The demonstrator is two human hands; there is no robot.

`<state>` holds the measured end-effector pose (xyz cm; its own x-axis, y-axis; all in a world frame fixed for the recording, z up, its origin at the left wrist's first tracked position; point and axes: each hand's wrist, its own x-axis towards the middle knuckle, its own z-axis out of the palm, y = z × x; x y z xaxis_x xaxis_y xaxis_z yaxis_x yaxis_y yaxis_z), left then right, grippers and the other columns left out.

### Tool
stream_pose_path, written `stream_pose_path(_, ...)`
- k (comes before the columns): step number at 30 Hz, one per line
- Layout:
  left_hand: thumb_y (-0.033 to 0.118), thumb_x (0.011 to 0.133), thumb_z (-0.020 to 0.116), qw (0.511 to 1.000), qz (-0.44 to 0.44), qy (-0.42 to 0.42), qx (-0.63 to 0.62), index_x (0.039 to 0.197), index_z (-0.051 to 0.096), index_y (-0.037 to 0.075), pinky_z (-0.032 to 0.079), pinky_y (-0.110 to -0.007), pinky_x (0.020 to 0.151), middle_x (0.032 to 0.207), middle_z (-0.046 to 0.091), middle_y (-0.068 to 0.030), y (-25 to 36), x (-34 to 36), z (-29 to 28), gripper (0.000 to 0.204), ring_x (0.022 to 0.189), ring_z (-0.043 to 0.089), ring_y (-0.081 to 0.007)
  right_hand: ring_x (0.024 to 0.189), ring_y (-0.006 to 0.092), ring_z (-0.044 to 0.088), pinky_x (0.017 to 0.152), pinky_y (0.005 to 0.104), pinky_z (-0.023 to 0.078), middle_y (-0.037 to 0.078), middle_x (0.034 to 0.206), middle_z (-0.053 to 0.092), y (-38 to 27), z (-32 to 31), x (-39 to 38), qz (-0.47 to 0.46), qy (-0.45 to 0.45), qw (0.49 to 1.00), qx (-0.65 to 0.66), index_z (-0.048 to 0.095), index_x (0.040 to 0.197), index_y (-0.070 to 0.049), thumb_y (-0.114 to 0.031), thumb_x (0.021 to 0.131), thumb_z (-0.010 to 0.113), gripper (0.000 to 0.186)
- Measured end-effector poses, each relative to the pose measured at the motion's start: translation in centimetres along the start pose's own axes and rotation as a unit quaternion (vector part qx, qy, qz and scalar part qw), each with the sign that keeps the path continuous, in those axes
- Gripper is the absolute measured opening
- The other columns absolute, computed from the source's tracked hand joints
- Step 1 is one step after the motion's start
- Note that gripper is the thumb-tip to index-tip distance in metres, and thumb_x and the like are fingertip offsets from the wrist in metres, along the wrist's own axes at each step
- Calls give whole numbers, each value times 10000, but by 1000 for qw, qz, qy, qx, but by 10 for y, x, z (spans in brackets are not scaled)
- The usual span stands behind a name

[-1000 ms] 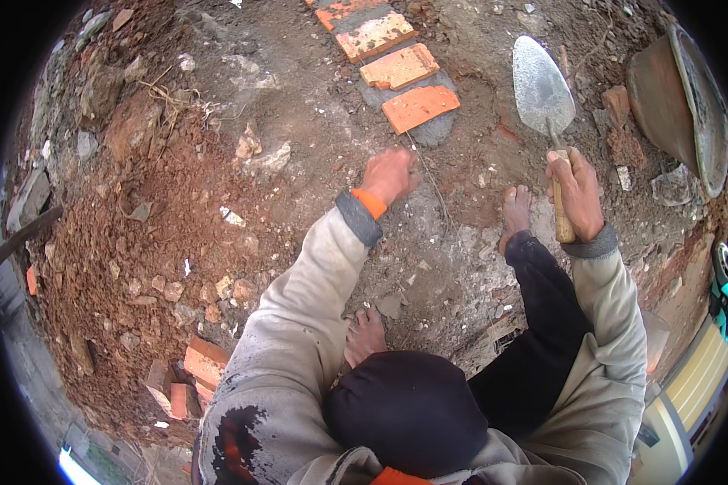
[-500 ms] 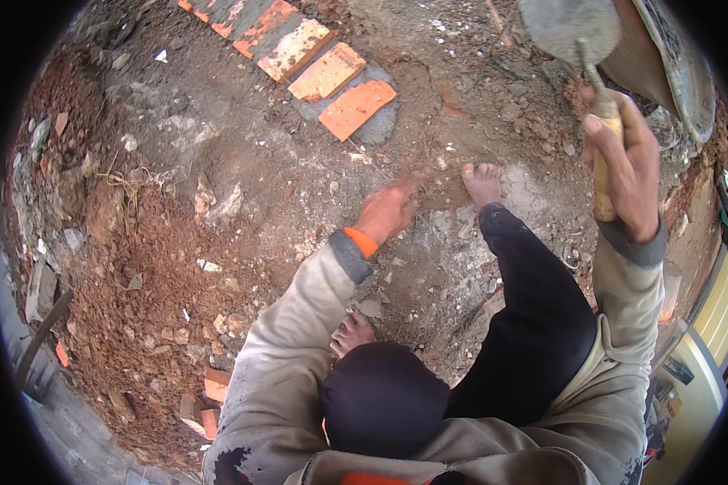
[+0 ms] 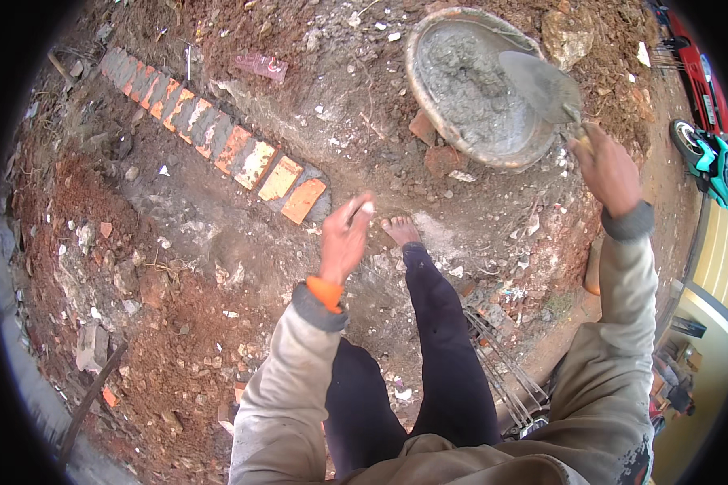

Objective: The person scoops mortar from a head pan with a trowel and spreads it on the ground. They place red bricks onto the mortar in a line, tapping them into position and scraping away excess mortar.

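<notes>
Gripping a grey, mortar-smeared pointed trowel (image 3: 542, 83), right hand (image 3: 609, 168) over the mortar pan (image 3: 425, 40).

Outdoors, under even daylight. Bare reddish-brown earth ground (image 3: 178, 339), loose and lumpy, strewn with stones, brick chips and pale scraps. Greyer, trampled soil (image 3: 356, 121) toward the top. A straight row of orange bricks set in grey mortar (image 3: 218, 137) slanting across the upper left. At the right edge, a yellow wall (image 3: 716, 259) and a red and turquoise parked vehicle (image 3: 708, 121).
</notes>
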<state>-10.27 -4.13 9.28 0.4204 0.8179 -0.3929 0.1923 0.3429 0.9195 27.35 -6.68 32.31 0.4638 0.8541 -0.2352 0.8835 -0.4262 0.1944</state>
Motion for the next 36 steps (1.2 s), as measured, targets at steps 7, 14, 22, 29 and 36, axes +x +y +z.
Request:
stream_pose_path(7,184,982,539,978,-101,92,-159,1425,424,-32,400,-301,1046,1343,561,-163,132,79,126,507,1287,486,-207,793,356,698,753,459,539,247,868,684,-8,72,58,-107,-150,968,170,614,1090,33,-299,925,596,372)
stream_pose_path(14,154,979,533,963,-135,121,-201,1409,455,-34,351,-290,1069,1345,568,-125,151,71,126,475,1261,484,-176,530,142,549,478,288,422,50,684,597,-14,81,81,24,-320,764,560,625,964,13,-290,912,631,308)
stream_pose_path(22,270,988,559,981,-171,93,-6,1302,570,-1,410,-332,1029,1289,602,-158,109,-37,63,415,1197,550,-217,548,26,402,462,202,304,-48,673,484,23,54,45,-35,-190,802,565,625,1020,-24,-170,955,585,164)
stream_pose_path(29,222,962,596,940,-234,241,-67,1234,612,-16,465,-324,953,1168,669,-150,109,-119,-38,362,1106,611,-207,560,25,388,470,194,284,-51,701,489,5,11,20,-20,-240,815,527,598,1167,-5,-156,950,590,265)
stream_pose_path(36,149,957,595,883,-249,369,-146,1216,622,-30,440,-278,950,1119,668,-81,57,-156,-79,315,1081,576,-134,518,70,494,460,198,426,19,723,573,-168,42,-19,-43,-385,745,544,565,1189,14,-87,931,540,278)
